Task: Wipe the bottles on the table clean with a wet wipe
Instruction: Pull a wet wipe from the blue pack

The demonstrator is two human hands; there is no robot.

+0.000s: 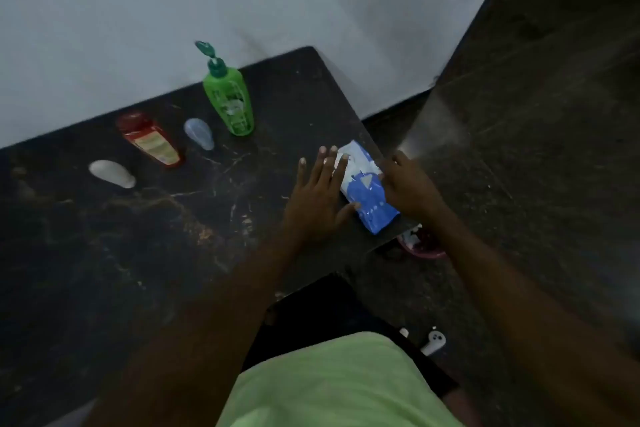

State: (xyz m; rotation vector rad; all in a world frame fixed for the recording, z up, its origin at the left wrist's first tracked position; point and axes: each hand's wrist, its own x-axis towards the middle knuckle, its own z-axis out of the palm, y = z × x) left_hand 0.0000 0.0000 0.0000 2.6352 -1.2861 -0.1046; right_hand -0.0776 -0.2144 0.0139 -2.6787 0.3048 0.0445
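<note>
Blue-and-white plastic wet-wipe pack (pixel 367 194) lies flat at the right edge of the dark, marble-patterned table (pixel 173 236). Its long axis runs away from the person, roughly parallel to that edge, with the white end farthest. A hand sits on each side of it.

The left hand (pixel 318 198) is palm down with fingers straight and spread. Its thumb touches the pack's near left side and two fingertips reach over the far white end, so it steadies the pack rather than grasping it. The right hand (pixel 408 187) rests against the pack's right side with its back to the camera. Its fingertips meet the top of the pack near the middle, but whether they pinch a flap or merely touch is hidden, so I cannot tell its grip. No loose wipe shows, so the wiping itself looks not yet begun.

The bottles all stand off to the left of the pack and farther back, well apart from it. Nearest is a tall green plastic pump bottle (pixel 230 100), which looks upright. Beyond it come a small translucent bluish bottle (pixel 199 133), a red bottle with a yellow label (pixel 150 140) and a white oval bottle (pixel 112 173). The wide lens leaves it unclear whether these three stand or lie.

The left hand is nearer the bottles, so it seems the natural one to fetch the green bottle while the right draws the wipe.
</note>
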